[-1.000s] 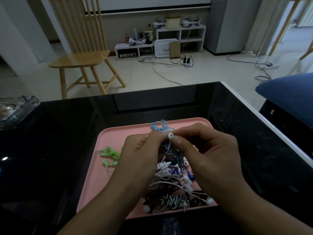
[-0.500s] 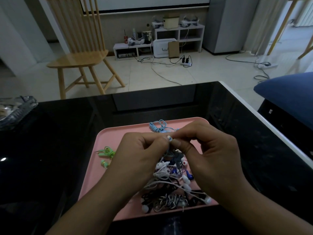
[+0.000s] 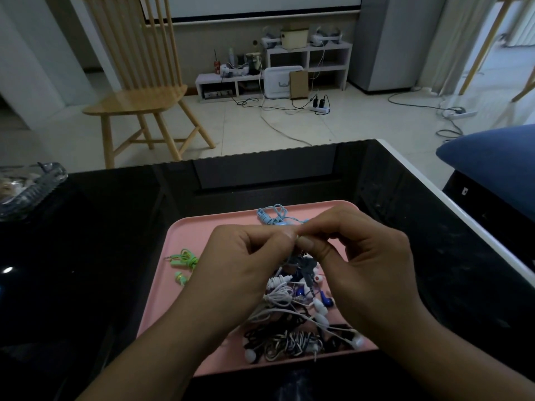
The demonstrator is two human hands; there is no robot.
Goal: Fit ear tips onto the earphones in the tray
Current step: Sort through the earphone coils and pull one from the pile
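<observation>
Pink plastic, the tray (image 3: 185, 235) sits on my glossy black worktop (image 3: 115, 215), and every place here is told from it. Above its middle, my left hand (image 3: 243, 261) and right hand (image 3: 367, 256) meet, thumb and forefinger tips pressed together, pinching something small; what it is, the fingers hide, though a thin cord hangs from the pinch down to the tray. Light blue earphones (image 3: 272, 217) lie coiled at the tray's far edge, just behind my fingers. Green earphones (image 3: 185, 260) rest at its left side. A tangle of white, blue and black earphones (image 3: 292, 316) fills its near right part, beneath my hands. Beyond the tray's far left corner, a clear glass dish (image 3: 31, 186) stands on the worktop.
</observation>
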